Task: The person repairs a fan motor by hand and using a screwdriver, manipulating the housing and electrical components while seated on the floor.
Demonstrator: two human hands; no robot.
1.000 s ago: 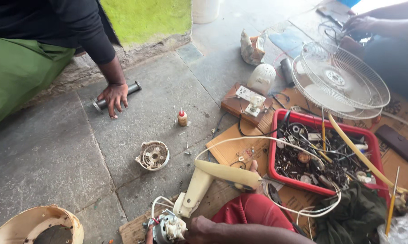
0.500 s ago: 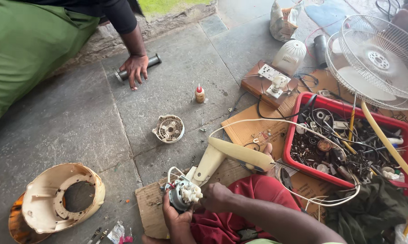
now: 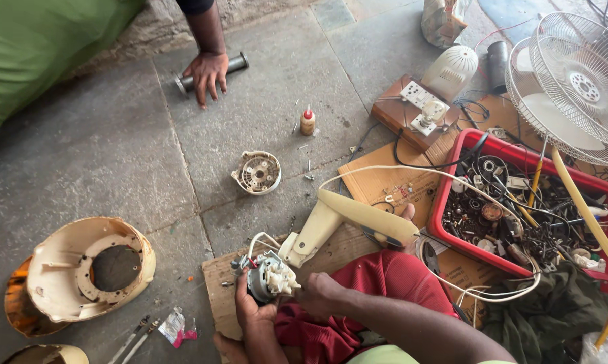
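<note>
Both hands are now closing on the small fan motor (image 3: 269, 278) over the red cloth (image 3: 371, 283): left hand (image 3: 250, 311) cupping it underneath for steadiness, right hand (image 3: 321, 295) pinching its side. Cream fan neck (image 3: 347, 219) is crowding above; red parts tray (image 3: 519, 209) sitting right, another person's hand (image 3: 206, 73) resting on a metal tube (image 3: 236, 63).

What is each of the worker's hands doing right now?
Left hand: closed around the small fan motor.
Right hand: on the same motor, fingers curled; its grip cannot be told.
</note>
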